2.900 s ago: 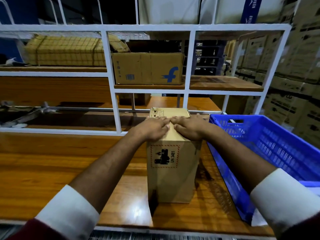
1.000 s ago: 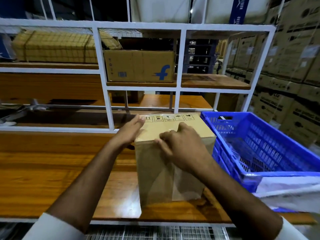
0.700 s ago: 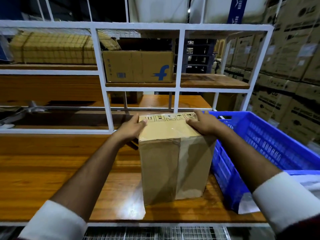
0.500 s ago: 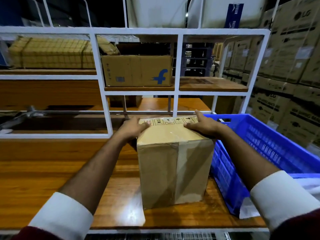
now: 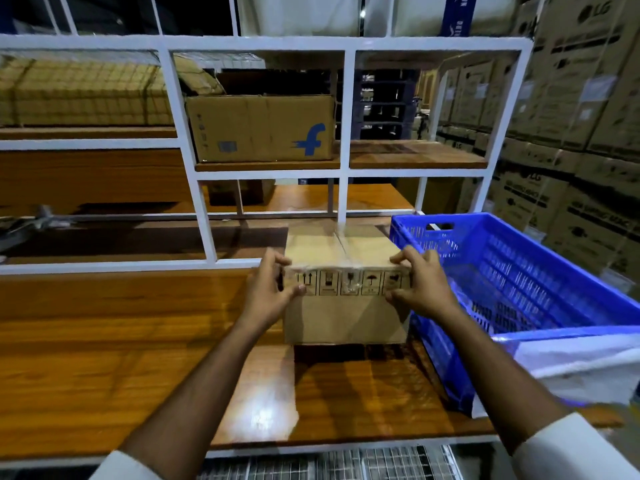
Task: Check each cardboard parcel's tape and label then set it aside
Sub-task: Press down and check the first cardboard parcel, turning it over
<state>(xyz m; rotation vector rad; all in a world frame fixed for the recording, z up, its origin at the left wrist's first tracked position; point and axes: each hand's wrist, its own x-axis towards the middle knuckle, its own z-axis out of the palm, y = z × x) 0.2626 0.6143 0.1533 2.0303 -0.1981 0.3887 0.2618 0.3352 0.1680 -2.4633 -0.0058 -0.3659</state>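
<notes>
A small cardboard parcel [image 5: 343, 317] stands on the wooden table [image 5: 121, 341], just left of the blue crate. Clear tape runs down the middle seam of its top, and a row of handling symbols is printed along the upper edge of the side facing me. My left hand [image 5: 268, 294] grips the parcel's upper left corner, thumb on the front and fingers over the top edge. At the upper right corner my right hand [image 5: 420, 285] holds it the same way. The parcel looks slightly blurred and casts a dark shadow beneath its front edge.
A blue plastic crate [image 5: 519, 289] sits at the right, with a white bag [image 5: 581, 368] over its near rim. A white metal rack [image 5: 187, 150] rises behind the table and holds a larger box with a blue logo [image 5: 263, 128]. Stacked cartons [image 5: 571, 116] fill the right.
The parcel has been turned over toward me: the face with the handling symbols, which was on top, now faces me, and the taped seam is on top. Both hands shifted to the near upper corners.
</notes>
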